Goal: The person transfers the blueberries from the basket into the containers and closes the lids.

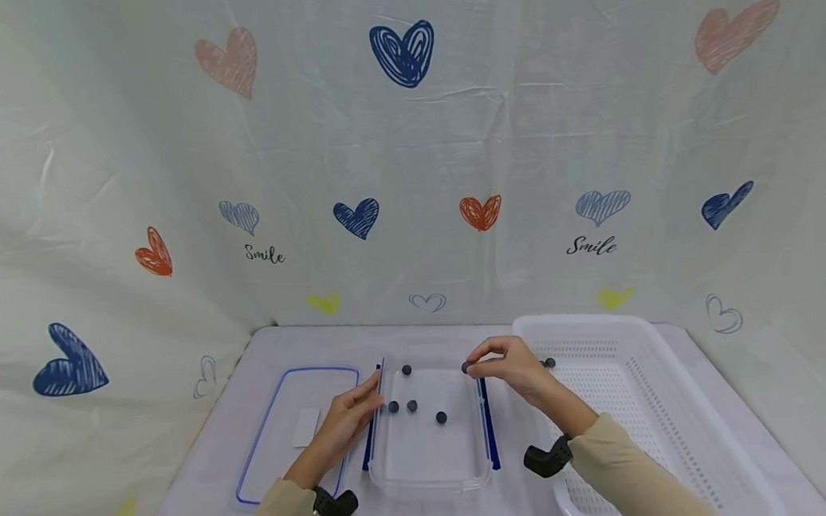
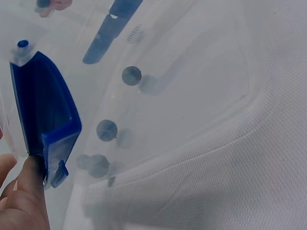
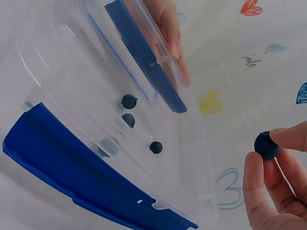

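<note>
My right hand (image 1: 507, 363) pinches a small dark ball (image 3: 266, 145) between thumb and fingertips, above the far right corner of a clear plastic box (image 1: 432, 480). A tiny nub shows on the ball. Several similar dark balls (image 1: 442, 418) lie apart on the box's floor. My left hand (image 1: 348, 422) touches the box's left side with its fingers fairly straight, beside a blue latch flap (image 2: 45, 100) that hangs unfastened. The opposite blue flap (image 3: 81, 167) also hangs outward. Part of the left hand is hidden behind the box wall in the right wrist view.
A white perforated basket (image 1: 682, 399) stands at the right, with dark balls (image 1: 551, 363) near its far left side, partly behind my right hand. Left of the box lies a clear lid (image 1: 280, 411) with a blue edge and a white label (image 1: 306, 427). A heart-patterned curtain (image 1: 405, 146) hangs behind.
</note>
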Available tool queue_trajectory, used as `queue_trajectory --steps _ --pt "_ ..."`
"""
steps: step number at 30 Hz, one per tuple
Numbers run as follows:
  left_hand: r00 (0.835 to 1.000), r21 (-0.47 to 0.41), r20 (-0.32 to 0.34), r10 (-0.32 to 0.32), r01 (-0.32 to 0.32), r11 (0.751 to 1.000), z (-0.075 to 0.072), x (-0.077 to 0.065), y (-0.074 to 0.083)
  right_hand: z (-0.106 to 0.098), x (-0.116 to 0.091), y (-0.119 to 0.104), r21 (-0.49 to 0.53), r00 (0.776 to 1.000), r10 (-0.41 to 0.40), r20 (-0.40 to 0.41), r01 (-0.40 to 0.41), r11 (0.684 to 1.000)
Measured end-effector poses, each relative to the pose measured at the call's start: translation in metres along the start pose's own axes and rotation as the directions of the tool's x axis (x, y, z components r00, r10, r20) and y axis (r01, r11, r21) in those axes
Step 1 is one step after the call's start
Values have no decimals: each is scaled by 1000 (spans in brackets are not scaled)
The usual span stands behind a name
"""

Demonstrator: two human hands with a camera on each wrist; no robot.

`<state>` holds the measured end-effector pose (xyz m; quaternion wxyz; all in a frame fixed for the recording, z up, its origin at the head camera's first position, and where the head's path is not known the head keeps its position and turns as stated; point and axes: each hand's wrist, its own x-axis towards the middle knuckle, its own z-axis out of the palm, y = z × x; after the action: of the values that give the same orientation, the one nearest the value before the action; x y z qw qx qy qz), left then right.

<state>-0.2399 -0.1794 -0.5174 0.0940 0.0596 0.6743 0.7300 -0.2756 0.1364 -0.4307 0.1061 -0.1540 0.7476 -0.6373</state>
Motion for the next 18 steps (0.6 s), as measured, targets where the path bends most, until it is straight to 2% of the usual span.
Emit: queue_trajectory --steps 10,18 --pt "1000 -22 -13 -7 7 1000 1 4 -1 11 2 5 -4 999 6 51 -5 1000" --pt "1000 -14 -14 -8 7 1000 1 -1 0 21 2 8 -16 997 28 68 -27 1000"
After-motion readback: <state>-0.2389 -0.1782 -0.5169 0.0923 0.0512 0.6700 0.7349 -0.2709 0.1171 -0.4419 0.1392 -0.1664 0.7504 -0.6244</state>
